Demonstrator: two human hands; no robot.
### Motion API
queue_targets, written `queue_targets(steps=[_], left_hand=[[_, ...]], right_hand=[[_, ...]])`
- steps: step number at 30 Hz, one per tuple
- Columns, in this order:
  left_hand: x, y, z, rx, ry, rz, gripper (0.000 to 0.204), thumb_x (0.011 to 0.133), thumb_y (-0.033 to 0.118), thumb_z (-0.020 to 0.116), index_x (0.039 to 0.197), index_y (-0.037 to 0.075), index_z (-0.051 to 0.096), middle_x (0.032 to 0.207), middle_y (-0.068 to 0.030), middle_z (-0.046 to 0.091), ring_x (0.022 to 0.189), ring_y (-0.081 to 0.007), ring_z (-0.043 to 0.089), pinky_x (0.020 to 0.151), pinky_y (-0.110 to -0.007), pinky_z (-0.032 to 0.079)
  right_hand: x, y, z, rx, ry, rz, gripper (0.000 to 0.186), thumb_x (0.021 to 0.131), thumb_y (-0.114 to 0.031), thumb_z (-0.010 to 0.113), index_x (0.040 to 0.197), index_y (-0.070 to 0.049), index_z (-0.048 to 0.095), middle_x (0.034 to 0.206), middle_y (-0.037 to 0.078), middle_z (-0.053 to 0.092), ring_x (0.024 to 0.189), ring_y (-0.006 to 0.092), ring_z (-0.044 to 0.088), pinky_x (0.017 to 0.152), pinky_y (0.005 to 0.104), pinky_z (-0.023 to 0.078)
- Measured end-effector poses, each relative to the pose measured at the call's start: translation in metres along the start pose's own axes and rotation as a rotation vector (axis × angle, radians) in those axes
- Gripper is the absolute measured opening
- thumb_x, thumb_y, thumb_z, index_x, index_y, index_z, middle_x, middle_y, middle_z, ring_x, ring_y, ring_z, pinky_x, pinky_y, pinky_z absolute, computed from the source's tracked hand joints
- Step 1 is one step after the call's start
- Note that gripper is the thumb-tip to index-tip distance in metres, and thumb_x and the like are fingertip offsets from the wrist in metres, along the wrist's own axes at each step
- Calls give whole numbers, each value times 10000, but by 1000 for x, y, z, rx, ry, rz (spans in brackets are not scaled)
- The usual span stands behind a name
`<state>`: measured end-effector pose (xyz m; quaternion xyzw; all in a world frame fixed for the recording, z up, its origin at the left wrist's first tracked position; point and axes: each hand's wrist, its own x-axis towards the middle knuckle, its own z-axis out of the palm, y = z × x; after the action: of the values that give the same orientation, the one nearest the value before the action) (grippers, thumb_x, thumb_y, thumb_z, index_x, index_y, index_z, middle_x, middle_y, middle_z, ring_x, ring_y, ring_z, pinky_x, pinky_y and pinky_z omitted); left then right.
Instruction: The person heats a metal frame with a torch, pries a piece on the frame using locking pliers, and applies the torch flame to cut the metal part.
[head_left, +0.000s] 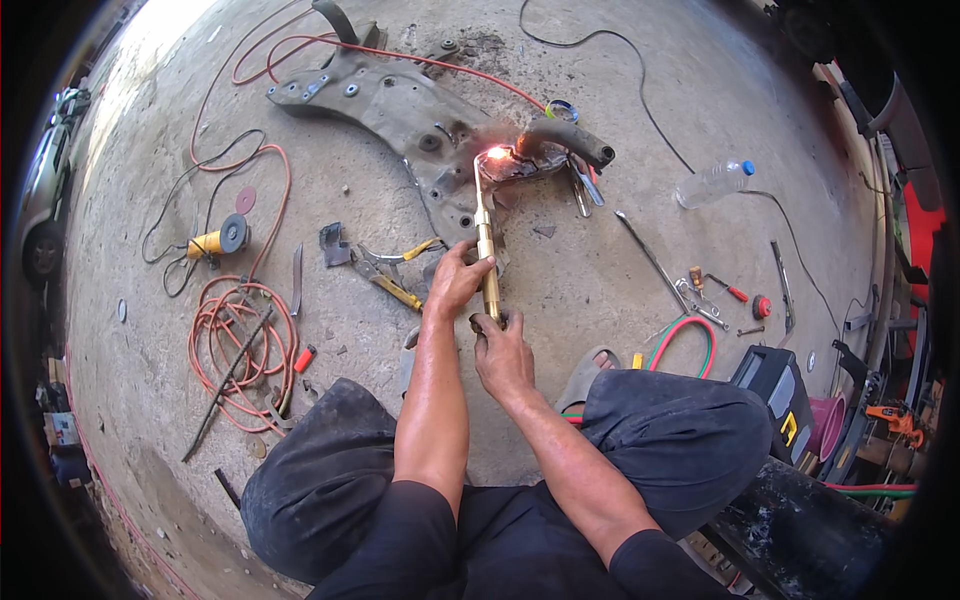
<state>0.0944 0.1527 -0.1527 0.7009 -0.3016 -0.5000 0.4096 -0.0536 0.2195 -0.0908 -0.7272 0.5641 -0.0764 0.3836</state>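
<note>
A brass gas torch [486, 245] points away from me, its bent tip at a glowing orange spot on a grey metal car subframe [400, 112]. My left hand [457, 278] is closed around the torch's middle. Lower down, my right hand [503, 352] grips the rear end of the handle, by its valve knobs. The subframe lies flat on the concrete, with a stub of thick tube [570, 138] beside the heated spot. Near my left hand are yellow-handled pliers [388, 287]. The fingertips of both hands are partly hidden behind the torch.
On the left lie a yellow angle grinder [212, 242] and a coiled orange hose [225, 325]. A water bottle [712, 185], a long metal bar [648, 258] and a red-handled tool [727, 288] are to the right. A black toolbox [775, 395] stands near my right knee, beside red and green hoses [685, 335].
</note>
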Motion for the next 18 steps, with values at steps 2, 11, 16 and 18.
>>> queue_targets(steps=[2,11,16,18], left_hand=[[0,1,1,9,-9,0,598,878,185,737,1391,-40,527,945,-142,702,771,-192,652,693,-337,533],[4,-6,3,-23,12,-16,605,840,234,757,1344,-41,567,935,-170,706,794,-217,678,726,-352,547],[5,-6,4,-48,0,-13,604,841,223,757,1348,-42,564,942,-171,706,799,-216,682,721,-347,548],[4,-3,4,-60,-12,-15,588,863,200,743,1367,-33,550,937,-151,702,790,-201,669,703,-342,541]], right_hand=[[0,1,0,-2,-3,8,298,902,-129,601,1189,-190,651,1277,200,490,898,443,667,811,522,555],[2,3,2,-9,5,1,295,899,-126,611,1181,-202,650,1275,206,499,921,445,665,822,517,555],[1,3,2,15,26,-8,274,914,-149,617,1183,-190,656,1262,209,506,912,445,667,815,513,554],[1,3,1,24,37,-11,259,928,-167,619,1184,-178,661,1250,212,512,903,444,668,807,511,554]])
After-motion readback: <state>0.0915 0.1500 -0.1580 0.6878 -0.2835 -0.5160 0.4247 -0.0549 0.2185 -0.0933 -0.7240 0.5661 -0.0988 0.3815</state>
